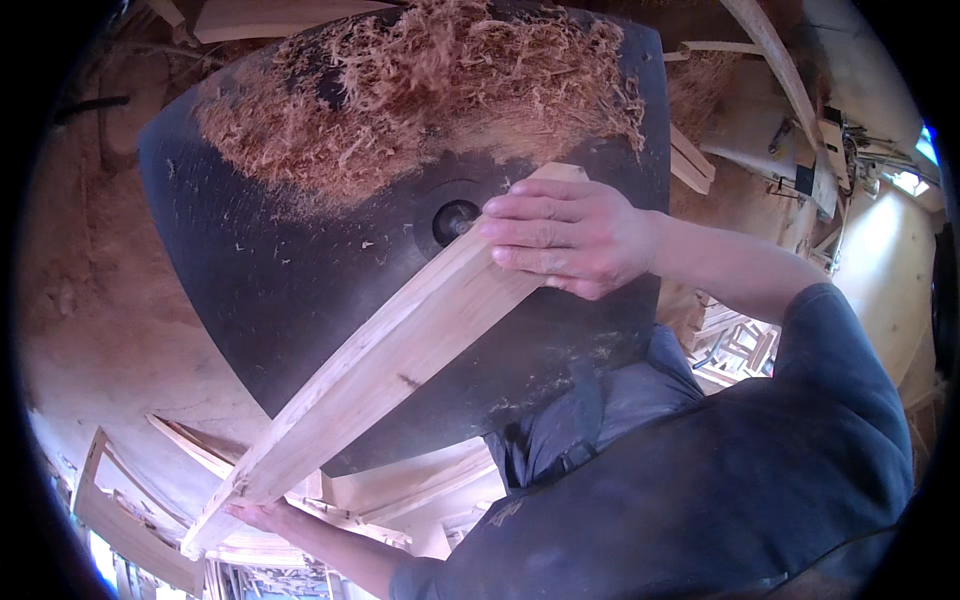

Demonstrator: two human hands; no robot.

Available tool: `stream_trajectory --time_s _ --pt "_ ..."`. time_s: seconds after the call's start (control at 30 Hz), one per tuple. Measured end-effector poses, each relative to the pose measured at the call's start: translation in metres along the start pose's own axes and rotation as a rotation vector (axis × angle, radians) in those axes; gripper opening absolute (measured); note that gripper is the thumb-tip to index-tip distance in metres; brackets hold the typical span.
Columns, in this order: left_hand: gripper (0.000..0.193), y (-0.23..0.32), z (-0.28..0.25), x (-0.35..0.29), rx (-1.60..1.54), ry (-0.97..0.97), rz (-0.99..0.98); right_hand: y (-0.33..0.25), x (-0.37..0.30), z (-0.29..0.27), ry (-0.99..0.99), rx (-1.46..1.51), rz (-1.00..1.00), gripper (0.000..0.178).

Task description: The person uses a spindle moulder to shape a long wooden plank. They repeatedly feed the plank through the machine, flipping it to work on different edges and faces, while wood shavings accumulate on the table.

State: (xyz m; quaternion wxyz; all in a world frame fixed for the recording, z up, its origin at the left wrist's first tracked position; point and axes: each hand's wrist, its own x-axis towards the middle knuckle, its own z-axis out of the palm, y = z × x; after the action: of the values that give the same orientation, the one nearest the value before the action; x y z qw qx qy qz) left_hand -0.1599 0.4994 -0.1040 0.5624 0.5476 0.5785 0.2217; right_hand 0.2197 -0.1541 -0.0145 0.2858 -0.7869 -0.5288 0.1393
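At the near left, a curved wooden piece (140, 535) lies beyond the end of the long pale board (390, 345) I am handling. The board slants from that near left corner up to the middle, its left end sticking out past the table. My left hand (262, 515) is at that end, against the board's near edge; part of it is hidden by the wood, so I cannot tell whether its fingers pinch or only support.

Under the board spreads the dark table (250, 290), with wide curved edges. A heap of reddish shavings (420, 90) covers its far side, and loose flecks are scattered further left. Around the middle is a round dark fitting (455, 220) set in the table, right by the board's far edge; whether the two touch, I cannot tell.

My right hand (575, 240) clasps the board near its far right end, back of the hand up, fingers straight and close together with slim gaps, laid across the top face so the tips reach the far edge. My dark sleeve (840, 340) comes in from the near right. Further right, beyond the table, are pale offcuts (690, 160) and a long curved strip (775, 55).
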Motion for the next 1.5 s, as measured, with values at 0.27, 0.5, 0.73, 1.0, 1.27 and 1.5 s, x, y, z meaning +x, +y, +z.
stream_trajectory --time_s 0.27,0.5,0.73,1.0,1.27,1.5 --pt "0.08 0.017 0.032 -0.119 0.489 0.244 0.065 -0.017 0.034 0.019 -0.011 -0.014 -0.131 0.046" --pt "0.083 -0.044 -0.1 -0.116 1.069 -0.002 0.423 -0.043 0.06 0.045 -0.051 0.01 -0.248 0.042" --pt "0.079 -0.034 -0.087 -0.156 0.009 0.392 -0.084 -0.055 0.043 0.045 -0.106 0.004 -0.279 0.053" --pt "0.072 -0.01 0.025 -0.263 -0.421 0.52 -0.303 -0.035 -0.08 -0.013 -0.165 -0.171 0.028 0.097" --pt "0.056 -0.011 0.148 -0.41 -0.401 0.014 -0.239 -0.016 -0.318 -0.08 -0.254 -0.431 0.566 0.104" --pt "0.046 -0.04 0.256 -0.553 -0.386 -0.127 -0.417 -0.08 -0.57 -0.074 0.011 -0.454 0.679 0.097"
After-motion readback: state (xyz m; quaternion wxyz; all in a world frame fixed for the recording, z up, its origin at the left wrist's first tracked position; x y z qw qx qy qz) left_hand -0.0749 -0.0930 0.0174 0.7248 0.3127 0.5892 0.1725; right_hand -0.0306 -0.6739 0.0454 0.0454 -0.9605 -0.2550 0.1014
